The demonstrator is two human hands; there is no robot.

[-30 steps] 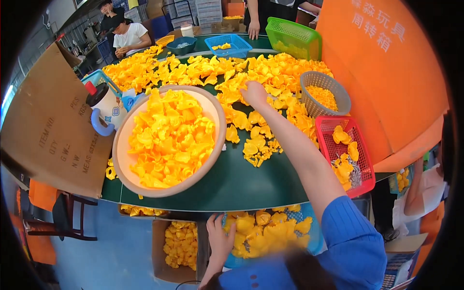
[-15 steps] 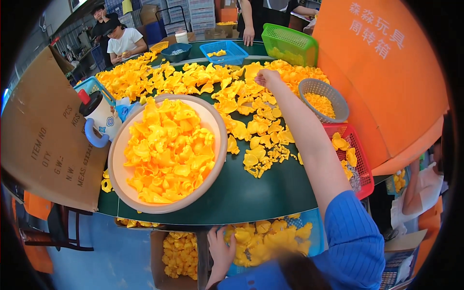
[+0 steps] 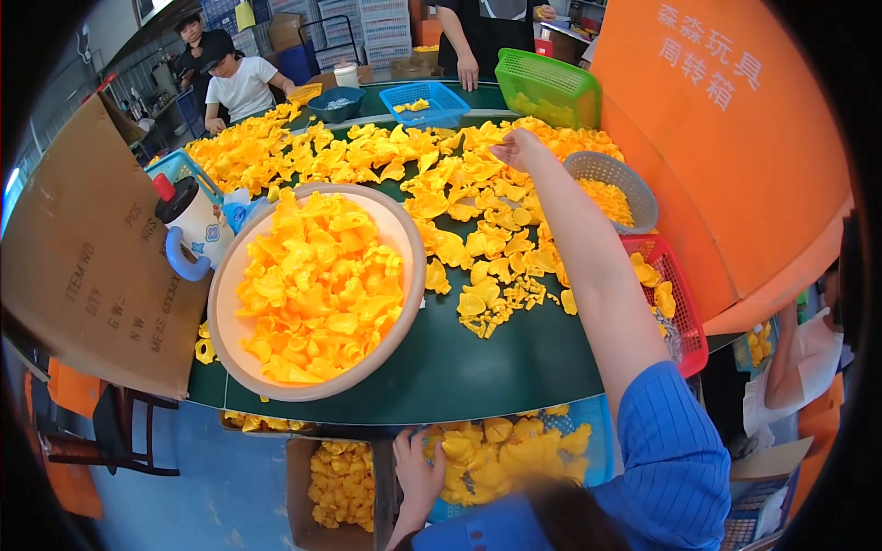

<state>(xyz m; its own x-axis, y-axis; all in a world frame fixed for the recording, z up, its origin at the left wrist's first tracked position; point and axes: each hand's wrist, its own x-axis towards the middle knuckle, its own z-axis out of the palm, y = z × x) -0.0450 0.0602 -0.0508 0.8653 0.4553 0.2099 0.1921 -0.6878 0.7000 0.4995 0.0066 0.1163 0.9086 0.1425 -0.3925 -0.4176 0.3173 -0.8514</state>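
Observation:
My right arm stretches far across the green table [image 3: 441, 367]. Its hand, my right hand [image 3: 516, 150], hangs over the far heap of yellow plastic pieces [image 3: 450, 174], fingers bent downward and partly apart; no piece shows clearly in them. Low down, my left hand [image 3: 418, 468] lies with fingers extended beside the blue basket [image 3: 602, 441] of yellow pieces, close under the table's near edge, holding nothing visible. To the left, a large beige basin [image 3: 409, 312] is heaped with thin yellow curved pieces. Small yellow bits [image 3: 496, 312] lie on the table right of it.
A grey basket [image 3: 643, 197], a red basket [image 3: 689, 303] and a green basket [image 3: 551, 83] line the right side before an orange panel [image 3: 726, 165]. Left stand a cardboard panel [image 3: 101, 266] and a handled cup [image 3: 197, 225]. A carton [image 3: 303, 523] is below. Several people are around the table.
My right hand has shifted slightly right, and the large piece beside its fingers no longer stands up there. The seated person across the table has lowered and spread their hands. My left hand stays put.

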